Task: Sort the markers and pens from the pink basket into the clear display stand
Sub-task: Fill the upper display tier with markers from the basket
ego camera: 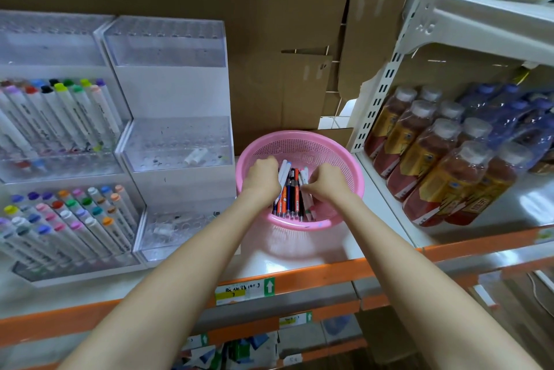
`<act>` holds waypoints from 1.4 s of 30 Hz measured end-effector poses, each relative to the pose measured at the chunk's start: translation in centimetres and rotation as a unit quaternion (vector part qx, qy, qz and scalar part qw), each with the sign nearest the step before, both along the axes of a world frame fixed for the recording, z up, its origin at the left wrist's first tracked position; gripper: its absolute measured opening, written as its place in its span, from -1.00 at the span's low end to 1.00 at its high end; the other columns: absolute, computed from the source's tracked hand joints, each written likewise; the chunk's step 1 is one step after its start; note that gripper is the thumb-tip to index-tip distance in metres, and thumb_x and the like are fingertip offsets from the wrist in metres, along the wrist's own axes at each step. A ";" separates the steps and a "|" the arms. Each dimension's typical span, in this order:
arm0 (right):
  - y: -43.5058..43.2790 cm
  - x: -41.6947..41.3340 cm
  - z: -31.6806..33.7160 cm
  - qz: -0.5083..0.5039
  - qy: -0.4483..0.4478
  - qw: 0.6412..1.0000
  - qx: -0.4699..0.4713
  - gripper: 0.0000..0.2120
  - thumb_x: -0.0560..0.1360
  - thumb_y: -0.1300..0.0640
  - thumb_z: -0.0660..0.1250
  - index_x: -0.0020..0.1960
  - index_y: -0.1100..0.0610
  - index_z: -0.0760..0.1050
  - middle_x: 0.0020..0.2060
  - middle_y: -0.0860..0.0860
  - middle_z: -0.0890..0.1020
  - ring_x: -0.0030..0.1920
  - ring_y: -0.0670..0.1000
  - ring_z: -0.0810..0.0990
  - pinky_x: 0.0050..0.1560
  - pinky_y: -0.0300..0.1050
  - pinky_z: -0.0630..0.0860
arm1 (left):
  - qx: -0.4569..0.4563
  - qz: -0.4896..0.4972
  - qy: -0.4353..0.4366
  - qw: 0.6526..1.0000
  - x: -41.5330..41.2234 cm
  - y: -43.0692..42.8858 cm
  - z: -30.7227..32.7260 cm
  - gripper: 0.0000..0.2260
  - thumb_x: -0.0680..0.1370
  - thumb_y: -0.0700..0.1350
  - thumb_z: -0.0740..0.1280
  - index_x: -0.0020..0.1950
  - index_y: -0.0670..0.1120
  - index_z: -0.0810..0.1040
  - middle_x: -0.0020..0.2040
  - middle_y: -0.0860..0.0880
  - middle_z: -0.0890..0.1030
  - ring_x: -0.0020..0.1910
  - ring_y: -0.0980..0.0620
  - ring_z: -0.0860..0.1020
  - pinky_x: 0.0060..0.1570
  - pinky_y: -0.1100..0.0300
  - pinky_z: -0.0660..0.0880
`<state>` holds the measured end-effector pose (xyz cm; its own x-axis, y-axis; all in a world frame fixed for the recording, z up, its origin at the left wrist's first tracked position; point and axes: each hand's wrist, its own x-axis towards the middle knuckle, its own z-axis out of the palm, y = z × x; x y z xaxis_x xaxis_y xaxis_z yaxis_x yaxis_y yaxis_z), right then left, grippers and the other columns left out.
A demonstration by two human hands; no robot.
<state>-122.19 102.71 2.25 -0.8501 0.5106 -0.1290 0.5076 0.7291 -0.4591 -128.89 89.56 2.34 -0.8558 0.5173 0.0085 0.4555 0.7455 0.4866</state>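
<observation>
A pink basket (335,156) sits on the white shelf, holding a bundle of pens and markers (292,195) in orange, black, blue and white. Both my hands are inside it. My left hand (262,173) curls its fingers round the white pens at the bundle's left side. My right hand (325,182) pinches a white pen at the bundle's right side. To the left stands a clear tiered display stand (177,141); its tiers hold only a couple of loose white pieces.
A second clear stand (57,159) at far left is packed with several capped colour markers. Shrink-wrapped drink bottles (443,159) fill the shelf to the right. Cardboard (269,39) backs the shelf. An orange shelf edge (299,276) with price labels runs below.
</observation>
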 end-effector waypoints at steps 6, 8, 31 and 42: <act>0.0 -0.1 1.0 0.038 0.072 0.995 -0.057 -0.84 0.47 0.21 0.34 -0.28 0.15 0.45 -0.38 0.08 0.54 -0.32 0.09 0.54 -0.26 -0.06 0.47 | 0.191 -0.018 -0.059 0.980 -0.1 -0.4 1.7 -0.56 0.47 -0.26 0.42 0.33 -0.12 0.42 0.11 -0.09 0.60 0.00 0.00 0.57 -0.06 0.22 0.48; -0.3 0.1 1.8 0.054 0.125 0.986 -0.090 -0.97 0.48 0.23 0.34 -0.09 0.15 0.49 -0.25 0.06 0.59 -0.23 0.11 0.62 -0.23 0.02 0.60 | 0.231 -0.024 -0.043 0.972 0.2 -0.9 2.3 -0.56 0.46 -0.27 0.42 0.32 -0.09 0.45 0.13 -0.06 0.60 -0.04 0.05 0.57 -0.04 0.22 0.51; -12.7 1.8 11.2 0.153 0.404 0.898 -0.091 -0.58 0.47 0.30 0.35 0.25 0.01 0.39 -0.32 0.06 0.62 -0.30 -0.03 0.62 -0.23 -0.10 0.60 | 0.330 -0.034 0.163 0.929 3.1 -14.5 12.3 -0.62 0.49 -0.30 0.37 0.26 -0.05 0.43 -0.10 0.00 0.55 -0.24 0.12 0.55 -0.27 0.49 0.42; -24.9 -2.8 13.1 0.199 0.412 0.884 -0.099 -0.60 0.49 0.25 0.37 0.25 -0.02 0.37 -0.30 0.08 0.56 -0.37 0.10 0.61 -0.29 0.15 0.60 | 0.335 0.011 0.193 0.922 0.4 -27.9 14.2 -0.63 0.49 -0.27 0.39 0.26 -0.05 0.42 -0.18 0.10 0.46 -0.23 0.17 0.53 -0.25 0.54 0.42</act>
